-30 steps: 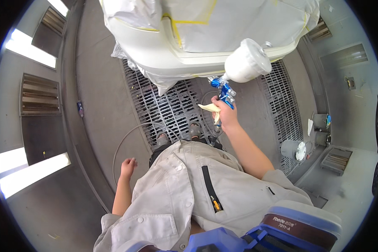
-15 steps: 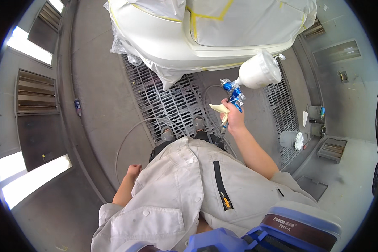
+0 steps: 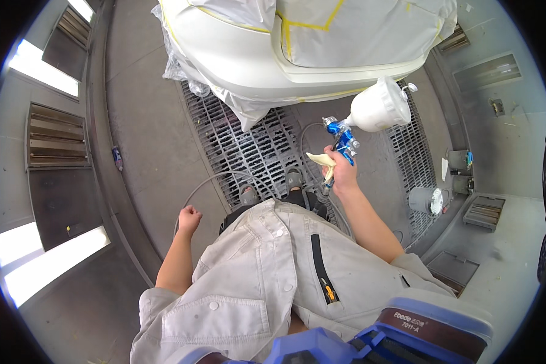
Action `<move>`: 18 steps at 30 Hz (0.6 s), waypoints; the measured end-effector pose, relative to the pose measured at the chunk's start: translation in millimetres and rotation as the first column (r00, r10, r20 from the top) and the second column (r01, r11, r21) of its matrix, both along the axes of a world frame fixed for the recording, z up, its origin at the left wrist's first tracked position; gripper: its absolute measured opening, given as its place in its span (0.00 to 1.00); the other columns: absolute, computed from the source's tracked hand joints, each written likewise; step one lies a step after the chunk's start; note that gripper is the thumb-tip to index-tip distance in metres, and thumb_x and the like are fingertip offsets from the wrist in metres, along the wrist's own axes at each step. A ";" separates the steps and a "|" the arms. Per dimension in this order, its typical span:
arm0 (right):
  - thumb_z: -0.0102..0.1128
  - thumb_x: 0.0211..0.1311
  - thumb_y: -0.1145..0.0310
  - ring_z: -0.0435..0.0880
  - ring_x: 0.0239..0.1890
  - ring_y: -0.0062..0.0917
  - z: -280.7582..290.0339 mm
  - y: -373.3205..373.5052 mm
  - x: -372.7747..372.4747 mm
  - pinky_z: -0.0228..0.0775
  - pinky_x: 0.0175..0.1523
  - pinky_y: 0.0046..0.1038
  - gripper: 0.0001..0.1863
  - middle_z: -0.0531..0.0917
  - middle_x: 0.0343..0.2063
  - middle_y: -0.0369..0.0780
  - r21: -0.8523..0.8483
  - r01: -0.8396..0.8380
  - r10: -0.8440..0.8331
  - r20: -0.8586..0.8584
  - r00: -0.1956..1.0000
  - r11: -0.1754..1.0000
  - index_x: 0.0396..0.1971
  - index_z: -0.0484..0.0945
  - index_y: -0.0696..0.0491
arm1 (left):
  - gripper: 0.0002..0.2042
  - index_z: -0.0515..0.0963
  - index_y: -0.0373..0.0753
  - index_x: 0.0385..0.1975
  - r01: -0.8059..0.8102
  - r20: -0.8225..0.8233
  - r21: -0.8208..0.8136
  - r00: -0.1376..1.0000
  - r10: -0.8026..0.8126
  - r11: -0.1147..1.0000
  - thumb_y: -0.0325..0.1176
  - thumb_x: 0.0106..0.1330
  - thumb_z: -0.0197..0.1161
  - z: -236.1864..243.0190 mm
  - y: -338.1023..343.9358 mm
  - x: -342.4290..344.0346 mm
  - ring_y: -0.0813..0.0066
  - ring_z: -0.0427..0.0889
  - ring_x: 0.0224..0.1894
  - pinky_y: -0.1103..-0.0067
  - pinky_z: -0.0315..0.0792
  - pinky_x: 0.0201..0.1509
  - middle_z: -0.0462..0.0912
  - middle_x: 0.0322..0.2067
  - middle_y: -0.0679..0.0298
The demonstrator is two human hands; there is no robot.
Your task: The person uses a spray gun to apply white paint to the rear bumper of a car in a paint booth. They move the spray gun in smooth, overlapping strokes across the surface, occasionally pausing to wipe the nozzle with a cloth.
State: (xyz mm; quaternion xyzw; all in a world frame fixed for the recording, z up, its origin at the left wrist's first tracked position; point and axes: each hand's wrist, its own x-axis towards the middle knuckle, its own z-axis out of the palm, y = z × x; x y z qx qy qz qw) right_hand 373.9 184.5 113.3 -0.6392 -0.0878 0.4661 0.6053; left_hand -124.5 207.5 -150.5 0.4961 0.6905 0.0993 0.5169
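Observation:
My right hand (image 3: pixel 345 176) is wrapped round the handle of a blue and silver spray gun (image 3: pixel 345 143). On top of the gun sits a white paint cup (image 3: pixel 379 108), tilted over to the right. A folded cream cloth (image 3: pixel 320 159) sticks out between the hand and the gun. Beyond it stands a white car bumper (image 3: pixel 242 57), with masking sheet (image 3: pixel 370 42) and yellow tape above it. My left hand (image 3: pixel 190 219) hangs on the left in a loose fist, with nothing visible in it. An air hose (image 3: pixel 215 176) curves past it, apparently behind the hand.
Floor gratings (image 3: pixel 236 148) lie under and beside my feet. A grey bucket (image 3: pixel 424 200) with a white-crusted rim and smaller containers (image 3: pixel 461 161) stand along the right wall. A can (image 3: pixel 116 159) lies by the left wall. Plastic film (image 3: pixel 188 79) droops at the car's left corner.
My left hand has swung forward and up, away from my side, still closed. The right hand and spray gun have shifted slightly right and down in view.

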 end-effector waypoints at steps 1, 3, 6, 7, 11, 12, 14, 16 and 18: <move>0.63 0.63 0.72 0.76 0.17 0.19 -0.3 0.1 1.5 0.66 0.22 0.23 0.02 0.80 0.22 0.35 0.006 0.001 -0.001 0.009 1.000 1.000 0.32 0.80 0.53 | 0.14 0.63 0.41 0.17 -0.003 0.012 0.004 1.000 0.003 1.000 0.23 0.51 0.65 -2.1 1.6 5.0 0.75 0.73 0.23 0.75 0.71 0.31 0.80 0.21 0.65; 0.63 0.63 0.72 0.76 0.17 0.19 -1.8 0.0 7.5 0.66 0.22 0.22 0.02 0.80 0.21 0.35 0.008 -0.008 0.008 0.003 1.000 1.000 0.33 0.80 0.53 | 0.08 0.69 0.39 0.20 -0.010 0.045 0.065 0.999 0.007 0.998 0.23 0.53 0.63 -9.2 -2.4 13.3 0.74 0.77 0.24 0.75 0.74 0.32 0.82 0.24 0.63; 0.63 0.63 0.73 0.76 0.17 0.19 -3.9 0.2 26.1 0.65 0.22 0.22 0.01 0.80 0.22 0.35 0.029 -0.028 0.030 -0.062 0.998 0.999 0.33 0.80 0.53 | 0.04 0.79 0.34 0.31 -0.089 0.027 0.029 0.996 0.088 0.996 0.25 0.57 0.61 -22.0 -22.2 23.7 0.71 0.82 0.28 0.75 0.77 0.35 0.86 0.30 0.59; 0.64 0.63 0.72 0.76 0.17 0.19 -5.9 1.6 32.1 0.66 0.22 0.22 0.02 0.80 0.22 0.35 0.029 -0.019 0.021 -0.058 0.998 0.999 0.32 0.80 0.53 | 0.08 0.83 0.33 0.35 -0.130 0.024 -0.009 0.991 0.130 0.992 0.25 0.59 0.60 -27.9 -29.2 27.6 0.70 0.84 0.29 0.75 0.78 0.36 0.87 0.33 0.58; 0.61 0.65 0.72 0.76 0.17 0.20 -5.9 5.3 69.6 0.67 0.22 0.24 0.03 0.81 0.24 0.36 0.027 -0.002 0.003 -0.049 0.999 1.000 0.37 0.79 0.55 | 0.16 0.84 0.32 0.48 -0.036 0.018 -0.275 0.999 0.043 0.961 0.29 0.63 0.59 -21.6 -52.8 37.5 0.70 0.86 0.31 0.75 0.79 0.37 0.89 0.34 0.57; 0.61 0.64 0.72 0.76 0.17 0.20 -5.3 7.1 80.1 0.67 0.22 0.24 0.04 0.81 0.24 0.37 0.039 -0.001 0.003 -0.058 0.998 0.999 0.37 0.79 0.55 | 0.16 0.84 0.32 0.49 0.021 -0.050 -0.274 0.998 -0.036 0.962 0.30 0.64 0.59 -11.6 -61.9 40.3 0.71 0.86 0.30 0.75 0.79 0.37 0.89 0.34 0.57; 0.61 0.64 0.73 0.77 0.18 0.20 -4.5 8.7 99.3 0.68 0.23 0.25 0.04 0.81 0.24 0.37 0.041 0.007 -0.004 -0.060 0.998 0.999 0.37 0.79 0.55 | 0.16 0.85 0.32 0.48 0.036 -0.134 -0.273 0.988 -0.075 0.961 0.32 0.64 0.60 6.6 -70.8 55.0 0.72 0.85 0.28 0.75 0.79 0.36 0.89 0.31 0.58; 0.61 0.64 0.73 0.77 0.18 0.21 -3.0 9.1 117.2 0.69 0.23 0.26 0.05 0.81 0.25 0.37 0.028 0.016 -0.014 -0.044 0.999 0.999 0.38 0.79 0.55 | 0.15 0.86 0.32 0.46 -0.049 -0.166 -0.266 0.986 0.004 0.963 0.32 0.65 0.60 26.7 -75.2 74.3 0.73 0.85 0.26 0.76 0.78 0.35 0.88 0.28 0.60; 0.62 0.64 0.72 0.77 0.18 0.21 -2.7 8.6 132.2 0.68 0.23 0.25 0.05 0.82 0.25 0.37 0.029 0.000 0.001 -0.040 0.999 1.000 0.37 0.80 0.55 | 0.12 0.87 0.32 0.39 -0.040 -0.249 -0.160 0.968 -0.001 0.986 0.33 0.64 0.62 43.2 -73.6 92.2 0.75 0.84 0.24 0.77 0.77 0.31 0.85 0.22 0.61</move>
